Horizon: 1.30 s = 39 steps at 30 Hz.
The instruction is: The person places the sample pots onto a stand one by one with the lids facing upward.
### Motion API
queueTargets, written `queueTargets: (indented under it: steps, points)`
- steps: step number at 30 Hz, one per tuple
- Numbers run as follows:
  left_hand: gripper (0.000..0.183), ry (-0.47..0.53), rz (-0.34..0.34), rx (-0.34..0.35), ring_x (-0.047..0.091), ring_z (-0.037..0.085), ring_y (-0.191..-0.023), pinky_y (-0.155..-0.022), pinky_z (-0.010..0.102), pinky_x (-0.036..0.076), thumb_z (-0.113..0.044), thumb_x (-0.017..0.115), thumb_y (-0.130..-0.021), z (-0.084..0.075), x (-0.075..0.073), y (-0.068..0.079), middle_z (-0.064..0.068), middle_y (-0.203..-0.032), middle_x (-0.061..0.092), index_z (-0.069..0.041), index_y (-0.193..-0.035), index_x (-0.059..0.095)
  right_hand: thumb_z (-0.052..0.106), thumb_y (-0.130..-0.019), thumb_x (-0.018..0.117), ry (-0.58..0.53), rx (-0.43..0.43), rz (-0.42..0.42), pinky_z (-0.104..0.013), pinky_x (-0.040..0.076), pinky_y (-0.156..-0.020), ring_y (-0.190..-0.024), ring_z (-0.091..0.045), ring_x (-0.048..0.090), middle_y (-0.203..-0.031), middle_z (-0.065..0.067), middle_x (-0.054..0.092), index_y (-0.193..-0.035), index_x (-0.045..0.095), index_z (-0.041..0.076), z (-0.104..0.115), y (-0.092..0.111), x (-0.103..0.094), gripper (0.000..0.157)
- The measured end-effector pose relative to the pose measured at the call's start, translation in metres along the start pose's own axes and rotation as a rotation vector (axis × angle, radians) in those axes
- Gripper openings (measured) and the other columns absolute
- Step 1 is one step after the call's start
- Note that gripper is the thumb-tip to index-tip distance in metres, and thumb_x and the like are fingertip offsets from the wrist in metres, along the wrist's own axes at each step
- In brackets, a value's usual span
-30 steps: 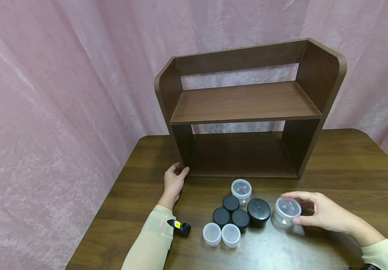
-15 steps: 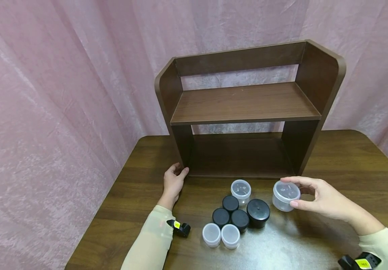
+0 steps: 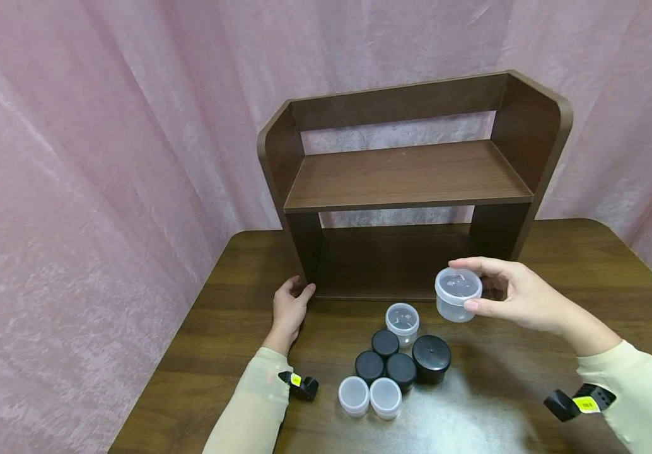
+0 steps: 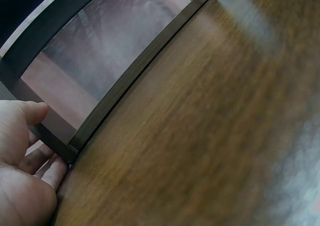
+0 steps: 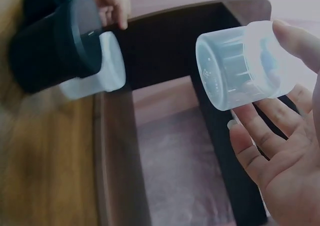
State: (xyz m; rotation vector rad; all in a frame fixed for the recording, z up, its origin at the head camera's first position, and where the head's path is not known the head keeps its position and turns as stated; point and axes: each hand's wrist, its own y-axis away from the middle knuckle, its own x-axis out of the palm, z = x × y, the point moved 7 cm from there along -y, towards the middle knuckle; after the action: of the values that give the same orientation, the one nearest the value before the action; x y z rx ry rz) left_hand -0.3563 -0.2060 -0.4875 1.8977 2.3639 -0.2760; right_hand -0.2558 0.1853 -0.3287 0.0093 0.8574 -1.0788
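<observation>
A clear plastic jar (image 3: 458, 294) with a translucent lid is held up between the thumb and fingers of my right hand (image 3: 510, 296), in front of the lower compartment of a brown wooden shelf (image 3: 411, 176). In the right wrist view the jar (image 5: 225, 68) looks tipped sideways, its base pointing left. My left hand (image 3: 290, 312) grips the shelf's bottom left front corner. The left wrist view shows the thumb (image 4: 35, 112) on one side of the side panel and the other fingers past its far side.
On the table (image 3: 229, 302) before the shelf stand another clear jar (image 3: 402, 321), a large black-lidded jar (image 3: 431, 356), several small black-lidded jars (image 3: 385, 342) and two small white-lidded jars (image 3: 354, 394). A pink curtain (image 3: 133, 157) hangs behind.
My right hand has lifted the clear jar off the table and carried it up and leftward toward the shelf. The left hand has stayed at the shelf's corner.
</observation>
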Motion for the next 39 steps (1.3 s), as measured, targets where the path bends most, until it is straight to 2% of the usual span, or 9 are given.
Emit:
queueTargets:
  steps: [4,13,25,32,39]
  points:
    - [0.056,-0.001,-0.001,0.008,0.051,0.03,-0.12,-0.097,0.043,0.044,-0.027,0.07,-0.089,0.0,0.0,0.0,0.016,-0.131,0.053,-0.001,-0.135,0.05,0.007,-0.08,0.077,0.005,-0.023,-0.005,-0.025,0.049,-0.074,-0.091,-0.013,0.063,-0.114,0.004,0.064,-0.134,0.054,0.02,0.014,-0.019,-0.001,0.06]
    - [0.054,0.002,-0.009,0.021,0.052,0.03,-0.119,-0.097,0.043,0.043,-0.025,0.071,-0.088,0.0,0.001,-0.002,0.016,-0.13,0.054,-0.001,-0.133,0.052,0.008,-0.083,0.075,-0.073,-0.047,0.009,-0.022,0.049,-0.082,-0.099,-0.014,0.063,-0.115,-0.001,0.064,-0.134,0.053,0.015,0.044,-0.064,0.0,0.057]
    - [0.054,0.004,-0.014,0.016,0.051,0.03,-0.119,-0.097,0.043,0.043,-0.025,0.072,-0.088,0.0,0.002,0.0,0.016,-0.129,0.054,-0.001,-0.133,0.053,0.013,-0.083,0.075,-0.204,-0.062,0.023,-0.032,0.05,-0.08,-0.101,-0.02,0.061,-0.118,-0.004,0.064,-0.134,0.05,0.009,0.083,-0.127,0.005,0.057]
    - [0.054,0.004,-0.018,0.009,0.051,0.029,-0.119,-0.096,0.044,0.043,-0.027,0.072,-0.088,0.0,-0.001,0.003,0.015,-0.129,0.055,-0.003,-0.133,0.053,0.013,-0.083,0.075,-0.29,-0.077,0.033,-0.035,0.048,-0.086,-0.106,-0.019,0.059,-0.12,-0.008,0.063,-0.134,0.05,0.009,0.1,-0.166,0.015,0.057]
    - [0.057,-0.008,0.017,-0.014,0.048,0.029,-0.123,-0.097,0.044,0.043,-0.031,0.07,-0.089,0.001,0.002,0.003,0.013,-0.133,0.052,-0.005,-0.136,0.05,0.018,-0.083,0.075,-0.32,-0.036,0.023,-0.036,0.048,-0.089,-0.109,-0.018,0.059,-0.123,-0.006,0.061,-0.135,0.048,0.01,0.105,-0.201,0.018,0.059]
